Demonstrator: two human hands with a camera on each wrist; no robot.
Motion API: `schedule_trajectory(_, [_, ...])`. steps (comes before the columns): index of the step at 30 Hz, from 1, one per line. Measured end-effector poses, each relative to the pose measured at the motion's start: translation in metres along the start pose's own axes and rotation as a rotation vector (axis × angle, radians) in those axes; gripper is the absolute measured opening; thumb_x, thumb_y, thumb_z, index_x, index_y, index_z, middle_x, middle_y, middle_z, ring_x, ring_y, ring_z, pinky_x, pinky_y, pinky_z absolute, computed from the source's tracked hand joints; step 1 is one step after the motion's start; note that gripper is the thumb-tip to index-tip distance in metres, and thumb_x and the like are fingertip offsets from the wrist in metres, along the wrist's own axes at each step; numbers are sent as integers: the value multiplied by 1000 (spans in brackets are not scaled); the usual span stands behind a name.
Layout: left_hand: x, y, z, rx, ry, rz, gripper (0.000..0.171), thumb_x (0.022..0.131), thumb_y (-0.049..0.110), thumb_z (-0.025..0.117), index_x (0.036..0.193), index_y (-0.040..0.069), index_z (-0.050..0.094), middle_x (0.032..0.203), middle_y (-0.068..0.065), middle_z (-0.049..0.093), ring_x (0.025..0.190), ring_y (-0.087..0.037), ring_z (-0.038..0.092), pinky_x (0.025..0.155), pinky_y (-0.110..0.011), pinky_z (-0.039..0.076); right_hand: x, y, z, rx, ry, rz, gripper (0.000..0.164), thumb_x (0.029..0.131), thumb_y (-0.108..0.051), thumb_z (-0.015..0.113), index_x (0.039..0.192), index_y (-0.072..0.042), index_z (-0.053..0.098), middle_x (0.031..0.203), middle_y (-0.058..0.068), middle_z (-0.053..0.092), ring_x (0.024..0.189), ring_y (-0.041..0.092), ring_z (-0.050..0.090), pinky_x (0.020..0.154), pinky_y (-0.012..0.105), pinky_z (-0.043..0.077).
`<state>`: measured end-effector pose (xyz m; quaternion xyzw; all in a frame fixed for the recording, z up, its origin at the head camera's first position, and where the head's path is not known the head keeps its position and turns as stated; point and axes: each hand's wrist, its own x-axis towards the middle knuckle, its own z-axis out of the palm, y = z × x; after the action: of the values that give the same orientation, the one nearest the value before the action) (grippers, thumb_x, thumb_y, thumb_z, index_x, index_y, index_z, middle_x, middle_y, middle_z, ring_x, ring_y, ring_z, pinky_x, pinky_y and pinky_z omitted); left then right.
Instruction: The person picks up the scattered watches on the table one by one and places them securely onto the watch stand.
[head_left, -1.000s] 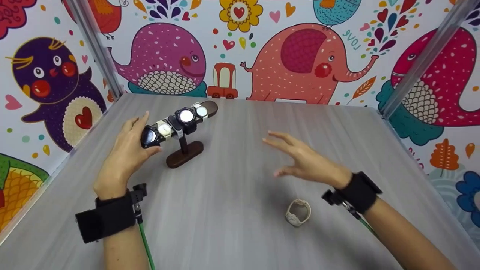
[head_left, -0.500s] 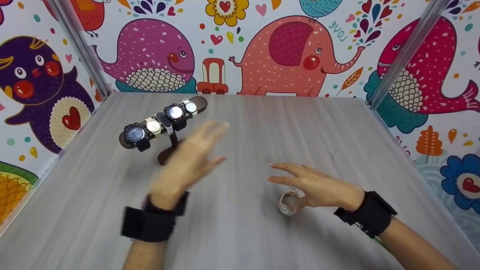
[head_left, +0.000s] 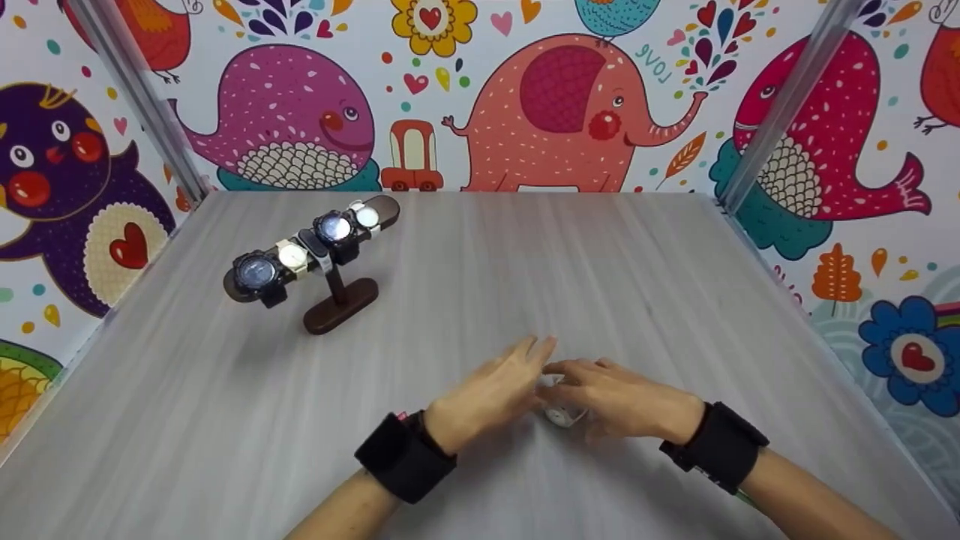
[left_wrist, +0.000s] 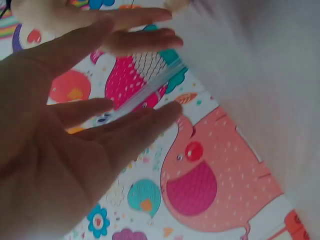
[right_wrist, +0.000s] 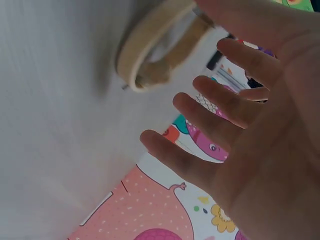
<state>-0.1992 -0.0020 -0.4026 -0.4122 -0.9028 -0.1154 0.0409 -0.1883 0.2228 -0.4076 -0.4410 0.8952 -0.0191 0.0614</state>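
Observation:
A pale cream wristwatch [head_left: 562, 415] lies on the table between the two hands, partly covered by fingers in the head view. In the right wrist view, its looped strap [right_wrist: 142, 50] stands out from the tabletop. My right hand [head_left: 626, 401] reaches over the watch from the right; its thumb overlaps the strap, and the other fingers are extended apart from it. Whether the thumb touches the strap, I cannot tell. From the left, my left hand [head_left: 491, 394] comes in close beside the watch with fingers extended, seemingly holding nothing.
A dark wooden watch stand [head_left: 341, 306] stands at the left rear, its bar carrying several watches, among them a black one [head_left: 256, 272] and a cream one [head_left: 292, 256]. Printed cartoon walls [head_left: 450, 90] border the grey table [head_left: 487, 277] at the back and sides.
My left hand has left the watch stand's left end and moved right and nearer, to the cream watch. My right hand has come down over that watch. The head view has shifted slightly.

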Motion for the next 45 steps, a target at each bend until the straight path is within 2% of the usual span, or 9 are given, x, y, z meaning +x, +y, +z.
schedule_trajectory(5, [-2, 3, 13, 119, 7, 15, 65, 88, 26, 78, 141, 2, 49, 126, -12, 63, 111, -22, 67, 88, -24, 59, 6, -2, 5, -74, 2, -28, 67, 78, -6, 83, 138, -27, 60, 137, 4, 60, 123, 23, 60, 89, 49, 55])
schedule_trajectory(10, [-3, 3, 13, 103, -72, 17, 43, 85, 26, 80, 121, 9, 65, 105, -3, 67, 93, -16, 66, 75, -23, 58, 11, -1, 9, -71, 58, -58, 42, 83, -12, 80, 122, -26, 69, 123, -1, 67, 111, 18, 63, 81, 40, 55])
schedule_trajectory(14, [-2, 0, 8, 91, -125, -3, 39, 86, 25, 79, 120, 11, 67, 104, -3, 68, 92, -16, 67, 76, -25, 58, 15, 1, 12, -34, 105, -65, 46, 80, -15, 83, 123, -22, 69, 123, 2, 68, 111, 20, 65, 85, 42, 57])
schedule_trajectory(19, [-2, -7, -1, 28, -98, -18, 36, 90, 19, 74, 124, 8, 66, 105, -6, 68, 93, -18, 68, 75, -26, 59, 21, 8, 13, 32, 230, -102, 48, 78, -17, 85, 122, -16, 68, 120, 2, 67, 109, 20, 67, 88, 42, 58])
schedule_trajectory(23, [-3, -18, -13, -45, -27, 0, 37, 91, 14, 71, 126, 3, 63, 109, -10, 69, 98, -21, 69, 80, -29, 59, 30, 11, 6, 81, 346, -141, 48, 78, -15, 85, 122, -12, 67, 121, 2, 67, 110, 21, 67, 91, 38, 59])
schedule_trajectory(28, [-6, -33, -34, -141, 36, -4, 62, 92, 20, 73, 144, -3, 47, 132, -18, 62, 120, -26, 64, 100, -33, 56, 46, 12, -12, 159, 486, -158, 45, 80, -15, 85, 120, -9, 66, 118, 2, 68, 110, 19, 67, 90, 37, 59])
schedule_trajectory(35, [-10, -50, -56, -383, 162, -19, 93, 86, 14, 79, 159, 6, 23, 154, -16, 41, 137, -23, 51, 109, -31, 50, 67, 4, -43, 250, 696, -145, 53, 78, -13, 86, 126, -7, 64, 123, 5, 67, 112, 17, 66, 91, 37, 60])
schedule_trajectory(38, [-10, -55, -57, -403, 264, 29, 93, 85, 9, 79, 159, 6, 24, 153, -17, 41, 137, -24, 51, 111, -32, 48, 74, -5, -52, 257, 789, -144, 57, 74, -9, 88, 126, -6, 64, 121, 8, 67, 108, 18, 66, 87, 32, 60])
schedule_trajectory(45, [-10, -63, -59, -476, 464, 129, 76, 85, -2, 75, 151, -5, 36, 136, -21, 56, 127, -28, 60, 103, -31, 53, 87, -21, -65, 225, 959, -160, 58, 70, -4, 90, 122, 1, 64, 116, 14, 68, 109, 26, 66, 106, 13, 46])
